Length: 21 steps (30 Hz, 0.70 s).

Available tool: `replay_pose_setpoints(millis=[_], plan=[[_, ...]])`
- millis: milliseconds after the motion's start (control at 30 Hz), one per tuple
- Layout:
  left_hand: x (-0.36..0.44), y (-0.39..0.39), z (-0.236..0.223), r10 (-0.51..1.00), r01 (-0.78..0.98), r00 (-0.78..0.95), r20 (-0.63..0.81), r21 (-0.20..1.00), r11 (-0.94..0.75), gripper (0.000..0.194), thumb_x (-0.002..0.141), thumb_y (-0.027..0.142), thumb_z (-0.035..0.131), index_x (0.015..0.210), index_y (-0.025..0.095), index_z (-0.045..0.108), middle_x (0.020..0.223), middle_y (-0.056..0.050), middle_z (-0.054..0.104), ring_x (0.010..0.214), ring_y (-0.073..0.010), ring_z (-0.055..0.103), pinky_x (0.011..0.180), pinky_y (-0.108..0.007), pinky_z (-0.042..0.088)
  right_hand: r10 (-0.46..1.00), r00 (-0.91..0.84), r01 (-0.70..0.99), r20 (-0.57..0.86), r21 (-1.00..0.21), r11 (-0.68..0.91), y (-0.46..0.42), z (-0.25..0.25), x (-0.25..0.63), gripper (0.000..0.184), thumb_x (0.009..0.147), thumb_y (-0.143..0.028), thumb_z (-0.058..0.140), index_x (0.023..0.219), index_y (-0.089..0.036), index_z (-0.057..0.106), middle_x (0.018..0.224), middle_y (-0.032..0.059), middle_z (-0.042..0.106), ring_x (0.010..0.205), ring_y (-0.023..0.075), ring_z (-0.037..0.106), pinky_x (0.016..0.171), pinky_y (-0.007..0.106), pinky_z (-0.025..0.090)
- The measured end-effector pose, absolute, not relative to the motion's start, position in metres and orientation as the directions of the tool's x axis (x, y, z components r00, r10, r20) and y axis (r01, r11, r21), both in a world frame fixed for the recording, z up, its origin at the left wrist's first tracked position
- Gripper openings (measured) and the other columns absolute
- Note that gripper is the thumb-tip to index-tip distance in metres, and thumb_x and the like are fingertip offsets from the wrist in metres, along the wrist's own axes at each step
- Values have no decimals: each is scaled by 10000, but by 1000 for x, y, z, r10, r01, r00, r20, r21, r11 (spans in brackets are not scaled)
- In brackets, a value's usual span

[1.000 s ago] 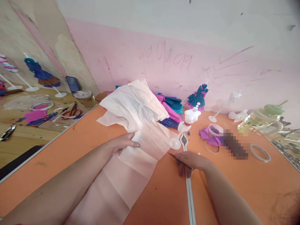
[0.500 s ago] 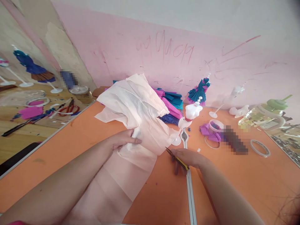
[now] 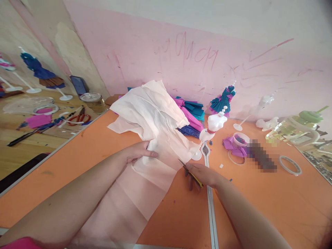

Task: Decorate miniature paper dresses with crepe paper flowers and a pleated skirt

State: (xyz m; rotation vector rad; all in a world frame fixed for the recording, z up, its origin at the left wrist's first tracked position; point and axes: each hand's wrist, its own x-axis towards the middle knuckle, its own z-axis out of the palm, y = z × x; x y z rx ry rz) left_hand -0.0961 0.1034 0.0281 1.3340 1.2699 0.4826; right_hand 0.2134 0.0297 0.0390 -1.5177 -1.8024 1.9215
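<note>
My left hand (image 3: pixel 140 152) is closed on a large, thin, pale pinkish-white paper sheet (image 3: pixel 153 176), thumb on top. Creased and partly folded, the sheet spreads from the table's front edge back towards the wall. In my right hand (image 3: pixel 199 174) are small yellow-handled thread snips (image 3: pixel 193 175), their dark pointed tips at the sheet's right edge. Whether the blades touch the paper I cannot tell. Just behind the right hand stands a white mini dress form (image 3: pixel 216 122) on a round base.
Folded coloured paper (image 3: pixel 192 116) lies behind the sheet. A second form in a teal paper dress (image 3: pixel 224 100) stands by the wall. Rightward are a tape ring (image 3: pixel 290 165), a purple paper piece (image 3: pixel 234 147) and a green-lidded jug (image 3: pixel 298 126). Red-handled pliers (image 3: pixel 79 118) lie left.
My right hand has moved left with the snips, bringing their tips to the sheet's edge. The left hand keeps its grip on the paper. The view has shifted slightly.
</note>
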Motion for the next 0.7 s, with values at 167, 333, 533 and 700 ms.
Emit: replay_pose_setpoints(millis=[167, 333, 533, 700], plan=[[-98, 105, 24, 791, 242, 400, -463, 886, 397, 705, 532, 382, 878, 1154, 158, 632, 871, -54, 755, 790, -256, 727, 643, -280, 570, 740, -440, 511, -509, -819, -260, 34, 31, 206, 517, 967, -654, 241, 871, -209, 485, 540, -26, 579, 385, 109, 490, 445, 233, 349], [-99, 107, 20, 792, 219, 369, -486, 874, 434, 601, 528, 327, 888, 1064, 168, 665, 802, -39, 750, 756, -253, 733, 612, -272, 568, 777, -397, 514, -488, -820, -252, 34, 33, 203, 496, 968, -646, 258, 850, -217, 476, 548, -36, 520, 379, 103, 455, 428, 245, 373], [-98, 106, 20, 783, 171, 376, -495, 868, 467, 598, 559, 404, 873, 1073, 172, 672, 871, -56, 766, 837, -274, 736, 656, -292, 578, 798, -374, 549, -473, -807, -221, 36, 30, 206, 456, 966, -622, 288, 817, -223, 451, 538, -47, 477, 360, 107, 448, 393, 255, 373], [-100, 109, 14, 777, 192, 367, -512, 859, 475, 633, 558, 453, 871, 1094, 184, 667, 950, -68, 766, 857, -287, 735, 663, -301, 579, 775, -400, 575, -490, -793, -204, 39, 31, 210, 488, 958, -651, 286, 818, -221, 471, 540, -51, 515, 377, 101, 465, 419, 239, 383]])
